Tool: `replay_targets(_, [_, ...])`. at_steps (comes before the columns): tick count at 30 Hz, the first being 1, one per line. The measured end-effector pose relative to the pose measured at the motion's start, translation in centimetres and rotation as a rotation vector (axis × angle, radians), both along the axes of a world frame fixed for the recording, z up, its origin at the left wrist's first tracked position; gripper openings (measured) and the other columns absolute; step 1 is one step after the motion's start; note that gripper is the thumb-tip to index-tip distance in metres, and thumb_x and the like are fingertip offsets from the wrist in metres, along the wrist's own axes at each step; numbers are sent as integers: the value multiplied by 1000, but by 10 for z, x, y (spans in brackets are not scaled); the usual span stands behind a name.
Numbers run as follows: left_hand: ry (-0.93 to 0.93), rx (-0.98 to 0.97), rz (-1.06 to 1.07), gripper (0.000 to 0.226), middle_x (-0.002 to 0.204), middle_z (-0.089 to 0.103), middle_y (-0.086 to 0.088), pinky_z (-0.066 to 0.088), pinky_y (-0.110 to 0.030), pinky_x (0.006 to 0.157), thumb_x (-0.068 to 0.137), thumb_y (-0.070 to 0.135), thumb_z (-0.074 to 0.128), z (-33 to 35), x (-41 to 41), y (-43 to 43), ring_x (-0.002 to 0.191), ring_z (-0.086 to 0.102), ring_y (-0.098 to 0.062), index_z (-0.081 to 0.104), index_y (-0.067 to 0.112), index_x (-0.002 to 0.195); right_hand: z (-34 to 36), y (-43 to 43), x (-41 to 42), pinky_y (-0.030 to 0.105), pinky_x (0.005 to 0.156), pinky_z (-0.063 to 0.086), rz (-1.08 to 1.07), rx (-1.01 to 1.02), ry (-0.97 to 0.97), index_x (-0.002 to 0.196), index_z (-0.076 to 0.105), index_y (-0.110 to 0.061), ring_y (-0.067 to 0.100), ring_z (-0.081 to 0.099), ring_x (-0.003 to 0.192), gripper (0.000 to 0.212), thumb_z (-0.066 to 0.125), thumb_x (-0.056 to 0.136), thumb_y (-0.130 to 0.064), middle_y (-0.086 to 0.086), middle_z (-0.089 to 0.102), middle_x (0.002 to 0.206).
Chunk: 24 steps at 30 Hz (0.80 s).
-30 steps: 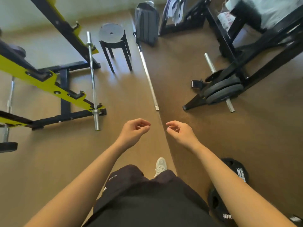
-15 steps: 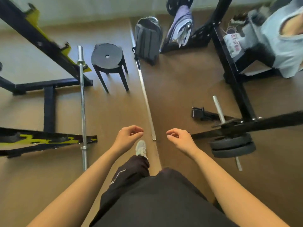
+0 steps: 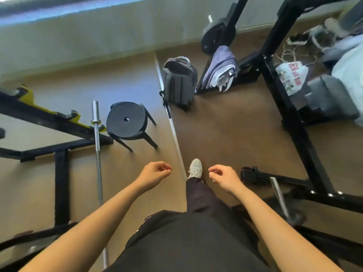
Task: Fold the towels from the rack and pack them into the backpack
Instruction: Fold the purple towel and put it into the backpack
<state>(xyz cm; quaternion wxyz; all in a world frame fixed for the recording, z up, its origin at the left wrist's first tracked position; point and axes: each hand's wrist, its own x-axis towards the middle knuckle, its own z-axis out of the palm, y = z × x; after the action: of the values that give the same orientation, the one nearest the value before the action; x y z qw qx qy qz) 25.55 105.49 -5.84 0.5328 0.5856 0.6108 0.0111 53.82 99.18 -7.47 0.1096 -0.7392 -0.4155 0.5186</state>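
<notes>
A grey backpack (image 3: pixel 179 83) stands upright on the brown floor ahead, its top partly open. Just right of it, purple and white towels (image 3: pixel 220 69) hang in a bunch over a black rack (image 3: pixel 232 18). My left hand (image 3: pixel 155 172) and my right hand (image 3: pixel 224 175) are held out low in front of me, well short of the backpack and towels. Both hands are loosely curled with nothing in them. My foot in a white shoe (image 3: pixel 195 167) is stepping forward between them.
A black round stool (image 3: pixel 126 119) stands left of the backpack. A barbell (image 3: pixel 97 154) lies on a black and yellow frame at the left. A large black machine frame (image 3: pixel 290 118) and a bar (image 3: pixel 279 195) are on the right. A metal strip (image 3: pixel 172 130) runs along the floor.
I have walked forward: the backpack, towels and stool are closer and lower in view. My hands keep the same curled pose. My right foot has swung ahead.
</notes>
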Motion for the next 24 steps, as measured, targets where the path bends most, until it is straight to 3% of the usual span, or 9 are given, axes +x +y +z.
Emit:
replay_targets(4, [73, -85, -88, 16, 108, 70, 2, 55, -19, 81, 101, 27, 63, -5, 29, 82, 99, 67, -11, 72, 18, 111, -8, 94, 40, 43, 92, 57, 22, -27, -7, 103, 75, -24, 20, 70, 92, 13, 67, 92, -21, -4, 73, 95])
replay_targets(9, [82, -64, -69, 15, 100, 75, 0, 58, -35, 88, 96, 26, 68, -11, 77, 194, 93, 69, -15, 76, 18, 105, -5, 207, 90, 41, 94, 55, 132, -75, -73, 108, 73, -24, 22, 68, 99, 16, 66, 94, -28, -2, 72, 101])
replay_targets(13, [-18, -82, -58, 10, 93, 77, 2, 55, -29, 85, 92, 23, 70, -19, 122, 280, 89, 72, -16, 79, 21, 96, -7, 283, 116, 43, 93, 56, 58, -96, -97, 108, 74, -25, 19, 67, 97, 18, 65, 93, -30, -2, 72, 102])
replay_targets(17, [-111, -101, -58, 20, 90, 78, -2, 58, -38, 91, 86, 28, 70, -47, 160, 372, 87, 72, -19, 79, 17, 99, -19, 344, 130, 40, 93, 56, -21, -131, -114, 106, 73, -26, 18, 68, 97, 16, 65, 94, -30, -3, 72, 100])
replay_targets(19, [-80, -84, -117, 14, 86, 76, 0, 56, -31, 85, 91, 23, 68, -65, 177, 419, 85, 70, -18, 78, 17, 99, -22, 372, 133, 37, 93, 56, -62, -177, -116, 111, 72, -23, 17, 67, 100, 18, 63, 96, -29, -2, 70, 105])
replay_targets(21, [-8, -59, -200, 12, 77, 71, 10, 52, -26, 77, 90, 26, 65, -81, 194, 467, 80, 68, -13, 77, 27, 92, -25, 401, 137, 37, 94, 55, -89, -233, -118, 114, 72, -21, 17, 67, 102, 20, 63, 97, -28, -1, 70, 108])
replay_targets(24, [37, -89, -287, 12, 80, 72, 17, 55, -31, 82, 81, 40, 59, -106, 217, 530, 85, 69, -12, 70, 40, 79, -32, 451, 145, 40, 97, 55, -113, -275, -119, 114, 72, -20, 18, 67, 103, 21, 64, 96, -28, 0, 70, 108])
